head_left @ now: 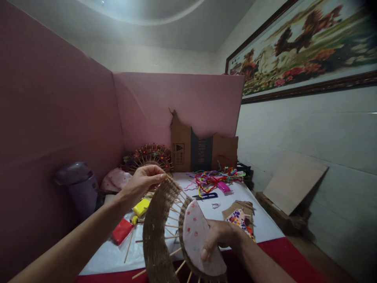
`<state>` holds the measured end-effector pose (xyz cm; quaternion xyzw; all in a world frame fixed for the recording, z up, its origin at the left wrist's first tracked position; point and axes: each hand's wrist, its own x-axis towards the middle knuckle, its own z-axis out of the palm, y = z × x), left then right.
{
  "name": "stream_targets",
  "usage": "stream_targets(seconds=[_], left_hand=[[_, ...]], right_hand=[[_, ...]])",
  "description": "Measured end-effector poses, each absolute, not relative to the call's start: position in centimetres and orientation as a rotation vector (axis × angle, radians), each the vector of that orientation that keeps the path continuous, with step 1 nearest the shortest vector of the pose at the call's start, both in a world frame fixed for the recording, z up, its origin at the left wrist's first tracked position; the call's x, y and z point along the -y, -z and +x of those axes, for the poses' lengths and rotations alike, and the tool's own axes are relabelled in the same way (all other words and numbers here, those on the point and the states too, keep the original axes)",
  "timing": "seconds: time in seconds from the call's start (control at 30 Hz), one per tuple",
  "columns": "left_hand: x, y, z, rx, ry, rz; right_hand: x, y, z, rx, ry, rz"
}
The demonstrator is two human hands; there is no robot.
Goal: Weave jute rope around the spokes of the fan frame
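A half-round fan woven from brown twine (155,232) over thin wooden sticks is held up over the table. Its inner part is a white fabric-covered piece (193,226) with small red prints, rimmed in twine. My right hand (220,235) grips this piece with the thumb on its front; the fingers behind are hidden. At the far end of the woven band, my left hand (145,180) pinches the twine edge between thumb and forefinger. Several bare sticks cross the gap between band and centre, and some poke out past the outer edge.
Beyond the fan lie thread snips (207,195), tangled coloured yarn (207,181) and a pink packet (225,188). Yellow (141,206) and red (122,231) packets lie left. A decorated fan (151,154) and cut cardboard (203,151) stand behind; patterned scraps (238,218) lie right.
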<state>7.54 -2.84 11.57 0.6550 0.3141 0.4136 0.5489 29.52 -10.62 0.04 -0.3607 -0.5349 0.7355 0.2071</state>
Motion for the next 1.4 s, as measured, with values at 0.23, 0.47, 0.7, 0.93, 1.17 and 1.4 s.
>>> stream_targets(seconds=[0.23,0.47,0.7,0.93,1.17,1.4], left_hand=[[2.9,-10.6,7.1,-0.724,-1.077,1.669],[3.0,-10.4,6.7,-0.764,-1.224,2.078],[3.4,-10.8,6.4,-0.767,-1.195,2.610],[3.0,-10.9,6.0,-0.657,-1.135,2.737],[2.5,-11.8,6.3,-0.756,-1.060,2.744],[1.8,-13.6,7.1,-0.718,-0.917,2.735]], right_hand=[[10.9,-0.5,29.3,1.505,-2.064,-0.991],[10.9,-0.1,29.4,1.502,-2.066,-1.021],[10.8,0.0,29.4,1.526,-2.081,-1.003],[11.0,-0.5,29.2,1.526,-2.091,-0.953],[10.9,-0.2,29.3,1.535,-2.094,-0.969],[10.7,0.3,29.5,1.549,-2.100,-0.986]])
